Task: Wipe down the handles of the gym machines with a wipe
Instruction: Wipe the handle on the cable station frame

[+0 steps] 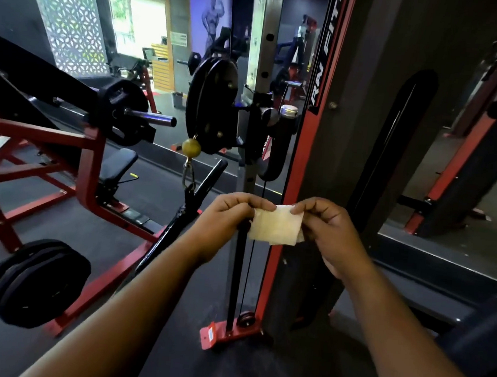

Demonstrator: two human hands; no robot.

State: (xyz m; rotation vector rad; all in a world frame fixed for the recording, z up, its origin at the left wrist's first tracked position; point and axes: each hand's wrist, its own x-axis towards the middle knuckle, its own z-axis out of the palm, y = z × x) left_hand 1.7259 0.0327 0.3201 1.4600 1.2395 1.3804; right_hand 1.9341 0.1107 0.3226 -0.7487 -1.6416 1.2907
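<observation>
Fingers of our left hand (224, 216) and right hand (326, 227) pinch opposite edges of one white wipe (277, 227), held taut before the red cable machine upright (288, 191); its hanging handle (194, 196) just left.

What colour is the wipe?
Pale cream, off-white; the wipe is pinched between left hand and right hand. Head view.

I see dark rubber floor (186, 359) under my fingers, bearing the red machine base (224, 333) below them, stacked weight plates (34, 281) far left
</observation>
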